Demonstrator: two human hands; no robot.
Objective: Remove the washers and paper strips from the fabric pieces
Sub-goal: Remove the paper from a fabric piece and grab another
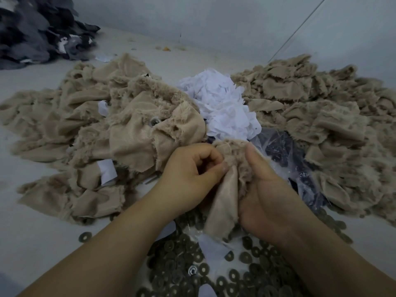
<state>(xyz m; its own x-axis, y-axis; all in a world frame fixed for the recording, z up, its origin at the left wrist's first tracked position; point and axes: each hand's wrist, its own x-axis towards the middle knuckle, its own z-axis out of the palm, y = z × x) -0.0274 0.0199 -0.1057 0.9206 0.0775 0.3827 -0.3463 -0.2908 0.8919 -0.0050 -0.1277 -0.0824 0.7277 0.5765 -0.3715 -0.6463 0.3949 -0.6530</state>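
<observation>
A single view comes from a head-worn camera that looks forward and steeply down over the person's own forearms. It sits close: the left hand (188,170) and right hand (265,189) fill the lower middle, around a fabric piece (225,189). The wide lens bends the surface (32,243) at the edges. Beyond the hands lies the paper heap (220,103); nearer than the hands, at the bottom edge, the washers (246,273). The wall (214,22) closes the top.
</observation>
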